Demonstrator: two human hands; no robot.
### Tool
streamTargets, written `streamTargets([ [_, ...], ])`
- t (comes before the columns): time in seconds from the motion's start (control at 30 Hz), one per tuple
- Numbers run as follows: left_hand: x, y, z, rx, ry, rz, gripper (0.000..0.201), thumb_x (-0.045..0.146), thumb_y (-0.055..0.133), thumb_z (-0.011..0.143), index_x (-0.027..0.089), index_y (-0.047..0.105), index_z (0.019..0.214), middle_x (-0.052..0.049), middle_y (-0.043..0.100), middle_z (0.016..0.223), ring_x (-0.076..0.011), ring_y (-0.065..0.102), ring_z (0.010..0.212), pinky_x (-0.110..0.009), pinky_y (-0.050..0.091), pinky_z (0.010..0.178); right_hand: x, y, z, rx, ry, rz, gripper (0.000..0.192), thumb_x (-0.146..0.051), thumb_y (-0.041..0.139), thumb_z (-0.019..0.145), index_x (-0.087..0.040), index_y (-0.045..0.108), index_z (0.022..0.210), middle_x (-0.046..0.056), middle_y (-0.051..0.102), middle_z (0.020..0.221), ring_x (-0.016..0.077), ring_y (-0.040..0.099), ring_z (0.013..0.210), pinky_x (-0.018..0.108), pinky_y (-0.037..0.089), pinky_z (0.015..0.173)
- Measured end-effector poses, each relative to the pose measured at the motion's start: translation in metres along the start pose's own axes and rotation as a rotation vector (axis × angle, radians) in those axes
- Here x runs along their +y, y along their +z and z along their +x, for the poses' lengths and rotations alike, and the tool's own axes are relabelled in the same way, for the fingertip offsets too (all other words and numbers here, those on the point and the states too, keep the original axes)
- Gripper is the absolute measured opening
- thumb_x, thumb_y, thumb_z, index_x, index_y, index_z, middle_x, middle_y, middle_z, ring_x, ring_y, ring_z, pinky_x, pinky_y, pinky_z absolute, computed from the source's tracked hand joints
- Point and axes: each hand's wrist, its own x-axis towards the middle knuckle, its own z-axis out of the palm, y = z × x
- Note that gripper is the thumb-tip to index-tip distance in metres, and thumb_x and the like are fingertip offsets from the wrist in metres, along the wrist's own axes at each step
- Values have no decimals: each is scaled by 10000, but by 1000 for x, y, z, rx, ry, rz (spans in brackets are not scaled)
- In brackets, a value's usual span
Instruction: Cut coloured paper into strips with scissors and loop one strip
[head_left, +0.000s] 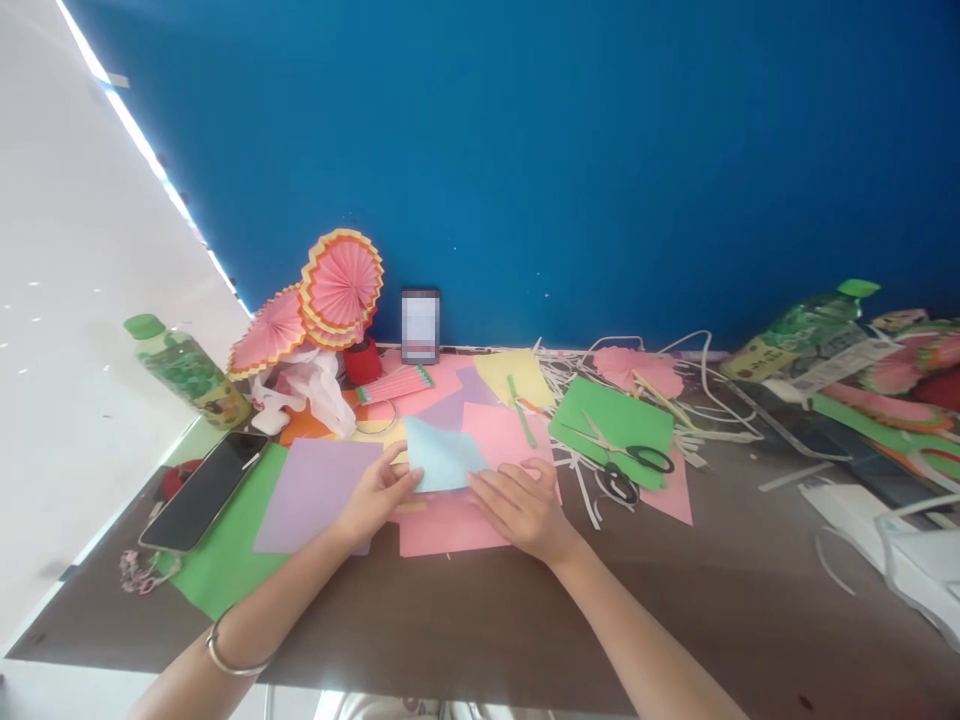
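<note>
A light blue sheet of paper (444, 458) is held between my two hands above pink paper on the desk. My left hand (382, 490) pinches its lower left corner, thumb on top. At the lower right edge, my right hand (529, 505) grips the sheet with the fingers laid along it; the thumb side is partly hidden. Beneath lie pink sheets (450, 530), and a purple sheet (319, 495) is left of my left hand. Scissors (619, 455) with black handles rest on a green sheet (577, 410) to the right of my right hand.
Folded paper rosettes (345, 285) and a green-capped bottle (187, 370) stand at the back left, near a large phone (206, 490). A small phone (420, 327) leans against the blue wall. White paper strips (585, 490) and cables (707, 370) clutter the right, beside another bottle (802, 325).
</note>
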Motion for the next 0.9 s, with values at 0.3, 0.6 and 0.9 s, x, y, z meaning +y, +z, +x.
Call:
streamTargets([
  [0.3, -4, -4, 2, 27, 170, 171, 571, 373, 540, 802, 263, 321, 1317, -22, 579, 870, -122, 547, 769, -296, 471, 730, -1, 15, -9, -116, 151, 172, 125, -184, 532, 837, -195, 594, 945, 37, 668, 854, 132, 561, 716, 356, 295, 793],
  [0.6, -2, -13, 1, 93, 197, 566, 334, 383, 491, 820, 195, 588, 1078, -25, 545, 798, -108, 443, 645, -222, 398, 591, -5, 18, -7, -182, 293, 334, 63, -176, 495, 843, -194, 556, 841, 15, 626, 779, 139, 532, 738, 340, 289, 780],
  [0.9, -1, -7, -2, 58, 119, 479, 381, 396, 497, 814, 191, 547, 1132, -19, 549, 795, -109, 498, 645, -248, 474, 614, -2, 19, -10, -218, 181, 258, 168, -95, 402, 853, -186, 502, 753, -9, 592, 718, 110, 519, 696, 329, 293, 810],
])
